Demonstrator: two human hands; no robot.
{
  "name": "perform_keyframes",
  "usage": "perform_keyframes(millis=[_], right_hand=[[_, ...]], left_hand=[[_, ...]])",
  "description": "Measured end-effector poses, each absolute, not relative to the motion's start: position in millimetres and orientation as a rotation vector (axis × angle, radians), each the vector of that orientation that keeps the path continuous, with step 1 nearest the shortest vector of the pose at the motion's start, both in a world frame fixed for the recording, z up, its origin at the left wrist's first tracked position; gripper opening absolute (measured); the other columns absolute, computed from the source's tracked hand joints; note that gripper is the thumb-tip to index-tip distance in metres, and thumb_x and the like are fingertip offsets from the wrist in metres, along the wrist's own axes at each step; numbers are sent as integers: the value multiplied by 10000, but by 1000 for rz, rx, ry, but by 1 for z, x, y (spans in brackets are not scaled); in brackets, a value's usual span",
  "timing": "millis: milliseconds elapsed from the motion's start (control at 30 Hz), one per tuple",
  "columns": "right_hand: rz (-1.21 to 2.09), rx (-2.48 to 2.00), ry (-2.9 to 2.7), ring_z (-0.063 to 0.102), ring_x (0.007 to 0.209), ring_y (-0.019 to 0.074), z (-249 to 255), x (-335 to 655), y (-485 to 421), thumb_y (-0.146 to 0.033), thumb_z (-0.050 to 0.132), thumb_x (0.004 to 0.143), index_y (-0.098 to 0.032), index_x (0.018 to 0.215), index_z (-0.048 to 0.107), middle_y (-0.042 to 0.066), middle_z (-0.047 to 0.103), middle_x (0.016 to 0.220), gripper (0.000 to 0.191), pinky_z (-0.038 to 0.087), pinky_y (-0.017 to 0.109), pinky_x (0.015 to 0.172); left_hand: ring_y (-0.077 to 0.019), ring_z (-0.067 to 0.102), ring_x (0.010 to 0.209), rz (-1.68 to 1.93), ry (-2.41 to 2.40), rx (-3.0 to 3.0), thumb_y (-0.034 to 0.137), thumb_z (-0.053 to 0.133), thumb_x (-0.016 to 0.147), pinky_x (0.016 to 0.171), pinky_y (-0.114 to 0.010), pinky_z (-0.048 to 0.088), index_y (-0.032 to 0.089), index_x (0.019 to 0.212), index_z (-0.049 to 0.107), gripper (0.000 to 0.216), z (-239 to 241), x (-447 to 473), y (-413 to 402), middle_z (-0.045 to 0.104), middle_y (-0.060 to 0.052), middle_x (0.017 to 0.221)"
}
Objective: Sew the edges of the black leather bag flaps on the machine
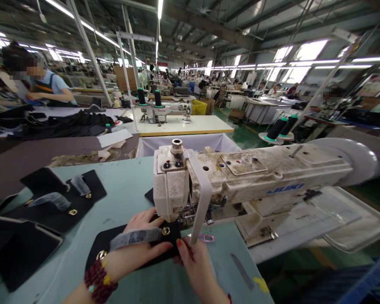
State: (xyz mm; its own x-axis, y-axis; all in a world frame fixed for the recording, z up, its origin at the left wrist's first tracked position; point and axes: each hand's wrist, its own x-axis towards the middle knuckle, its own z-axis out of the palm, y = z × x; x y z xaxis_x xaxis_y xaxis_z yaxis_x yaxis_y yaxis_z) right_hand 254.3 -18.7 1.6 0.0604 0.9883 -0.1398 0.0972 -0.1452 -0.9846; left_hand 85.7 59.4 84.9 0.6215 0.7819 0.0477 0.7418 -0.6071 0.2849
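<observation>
A black leather piece (114,245) with gold metal clasps and a grey strip lies on the pale green table (126,185) under the head of a worn white sewing machine (240,177). My left hand (136,249) lies flat on the piece with its fingers stretched out, pressing it down. My right hand (193,261) pinches the right edge of the same piece just in front of the needle area. A bead bracelet (98,280) sits on my left wrist.
Several more black pieces with clasps (60,198) lie stacked at the left. A white bin (190,143) stands behind the machine. Beyond are another sewing table (180,122), thread cones (283,126), and a person (47,86) working at the far left.
</observation>
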Motion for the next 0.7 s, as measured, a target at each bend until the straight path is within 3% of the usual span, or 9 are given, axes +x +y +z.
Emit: perform_keyframes(millis=[167,467,700], right_hand=[[1253,-1373,-1136,561,572,116,-13,252,-31,-608,372,907,-147,702,549,83,617,643,534,401,194,535],[1287,-1408,-1050,523,482,101,-5,246,-28,-737,381,824,-152,628,501,70,575,552,629,388,190,485],[1333,-1400,-970,496,453,86,8,245,-16,-822,397,736,-153,624,482,49,550,529,684,386,182,450]], left_hand=[[-282,603,950,161,1254,2623,535,533,833,812,-431,480,270,1066,674,380,92,88,61,654,-78,1072],[-257,601,954,112,1210,2666,548,487,865,833,-397,462,306,1171,629,416,87,85,65,644,-60,1107],[-204,628,917,227,1169,2596,534,474,873,812,-315,474,323,1059,685,352,97,88,76,667,-4,1128]])
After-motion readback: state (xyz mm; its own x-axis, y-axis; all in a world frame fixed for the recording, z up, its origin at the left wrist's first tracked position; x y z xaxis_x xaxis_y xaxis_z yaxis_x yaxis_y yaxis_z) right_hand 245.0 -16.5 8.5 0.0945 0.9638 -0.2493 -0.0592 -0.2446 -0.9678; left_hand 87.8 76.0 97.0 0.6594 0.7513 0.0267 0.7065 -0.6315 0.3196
